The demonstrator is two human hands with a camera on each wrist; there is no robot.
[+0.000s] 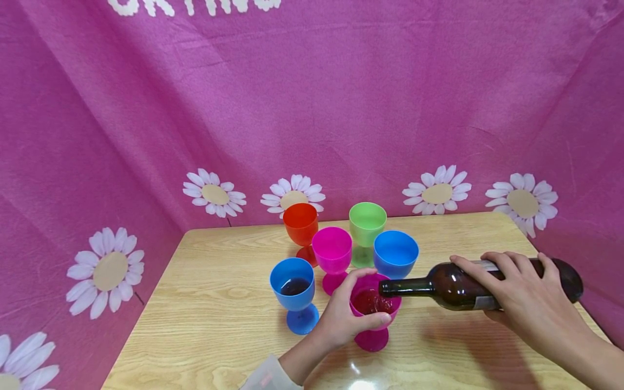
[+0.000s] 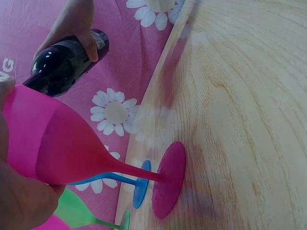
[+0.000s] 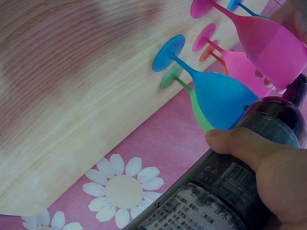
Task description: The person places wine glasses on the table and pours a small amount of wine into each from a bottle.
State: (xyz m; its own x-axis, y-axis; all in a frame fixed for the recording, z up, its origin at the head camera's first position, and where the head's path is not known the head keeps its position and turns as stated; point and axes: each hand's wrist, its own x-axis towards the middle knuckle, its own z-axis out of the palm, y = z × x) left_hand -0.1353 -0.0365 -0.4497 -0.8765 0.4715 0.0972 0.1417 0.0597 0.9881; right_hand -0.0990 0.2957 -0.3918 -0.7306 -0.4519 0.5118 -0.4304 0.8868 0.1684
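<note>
My left hand [image 1: 336,317] grips the bowl of the nearest magenta goblet [image 1: 372,340], thumb at the front and fingers behind the rim. Red liquid [image 1: 368,301] lies in that bowl. Its foot [image 2: 169,184] stands on the wooden table in the left wrist view. My right hand [image 1: 524,295] holds a dark glass wine bottle [image 1: 455,287] almost level, fingers over its body. The bottle's neck points left, its mouth over the goblet's rim. A printed label [image 3: 192,211] shows on the bottle in the right wrist view.
Left of the held goblet stands a blue goblet [image 1: 303,319] with dark liquid inside. Behind are another magenta goblet [image 1: 331,254], a red one [image 1: 300,225], a green one [image 1: 368,222] and a second blue one [image 1: 396,254]. Pink cloth with daisies hangs behind the table [image 1: 209,309].
</note>
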